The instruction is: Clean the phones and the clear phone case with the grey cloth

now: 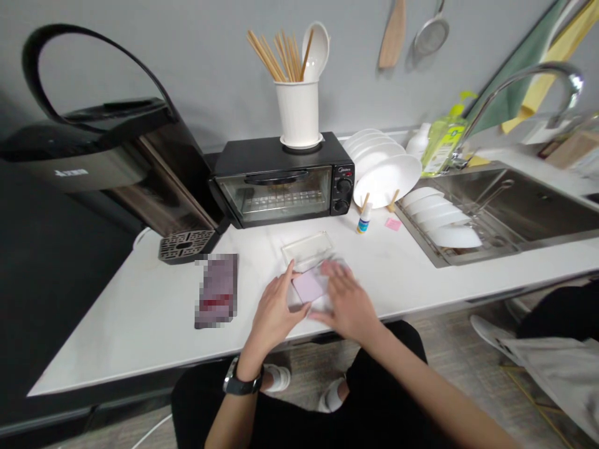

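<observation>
A pale purple flat rectangle (309, 285), perhaps a pad or block, lies on the white counter in front of me. My left hand (275, 305) grips its left end, thumb at the near edge and a finger at the far edge. Over its right end is my right hand (347, 302), blurred by motion; I cannot tell whether its fingers hold anything. Just behind both hands rests a clear shallow case or lid (306, 248). A small white bottle with a blue and yellow label (364, 219) stands farther back, beside a pink slip (393, 224).
A black toaster oven (281, 187) bears a white chopstick holder (298, 112). Left are a drinks machine (140, 162) and a pixelated flat item (218, 290). Right are racked plates (388, 178), a soap bottle (442, 143), and a sink (538, 206) with bowls (442, 218).
</observation>
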The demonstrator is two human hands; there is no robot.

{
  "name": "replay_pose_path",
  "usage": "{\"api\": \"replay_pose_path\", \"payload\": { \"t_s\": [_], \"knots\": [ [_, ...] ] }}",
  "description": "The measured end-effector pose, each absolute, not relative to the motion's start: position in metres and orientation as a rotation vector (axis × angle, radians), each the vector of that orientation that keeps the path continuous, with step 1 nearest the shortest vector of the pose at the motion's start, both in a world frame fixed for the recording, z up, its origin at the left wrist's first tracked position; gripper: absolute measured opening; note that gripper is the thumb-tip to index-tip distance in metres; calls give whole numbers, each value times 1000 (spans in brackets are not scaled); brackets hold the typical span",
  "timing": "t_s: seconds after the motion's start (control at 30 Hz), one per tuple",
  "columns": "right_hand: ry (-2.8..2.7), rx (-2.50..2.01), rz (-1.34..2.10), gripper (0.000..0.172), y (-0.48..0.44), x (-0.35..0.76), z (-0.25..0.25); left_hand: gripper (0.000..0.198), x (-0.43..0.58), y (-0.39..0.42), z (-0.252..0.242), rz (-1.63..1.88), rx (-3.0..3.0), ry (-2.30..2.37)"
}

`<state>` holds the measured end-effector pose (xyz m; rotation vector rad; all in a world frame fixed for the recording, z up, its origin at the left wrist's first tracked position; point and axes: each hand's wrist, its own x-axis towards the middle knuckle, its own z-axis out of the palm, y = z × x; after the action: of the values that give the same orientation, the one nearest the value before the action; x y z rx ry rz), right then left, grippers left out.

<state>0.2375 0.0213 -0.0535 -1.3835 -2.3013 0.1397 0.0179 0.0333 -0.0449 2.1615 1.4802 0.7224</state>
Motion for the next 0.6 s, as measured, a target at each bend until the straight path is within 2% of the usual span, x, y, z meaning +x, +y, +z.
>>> {"api": "replay_pose_path", "payload": {
  "t_s": [0.07,0.17,0.3,0.4,0.43,0.5,0.57,0.6],
  "knots": [
    [-2398,-1226,183,95,18,239,-54,101,18,33,-44,710,2148,1490],
    [-2186,-1502,83,90,12,241,-54,99,19,32,-42,715,2152,1482],
    [-2415,-1171,211,93,8,248,-58,99,18,32,-41,699,2147,1474],
    [-2181,-1509,109,90,5,254,-61,97,18,34,-41,692,2158,1478],
    [-2172,-1511,103,94,3,253,-61,96,18,34,-42,690,2164,1482],
    [-2331,-1280,191,98,-3,248,-60,94,18,35,-43,680,2173,1476],
    [-2413,-1141,263,92,-8,243,-59,89,18,35,-45,671,2195,1492],
    [-2408,-1148,280,84,-9,242,-58,85,19,35,-46,670,2213,1514]
  ]
}}
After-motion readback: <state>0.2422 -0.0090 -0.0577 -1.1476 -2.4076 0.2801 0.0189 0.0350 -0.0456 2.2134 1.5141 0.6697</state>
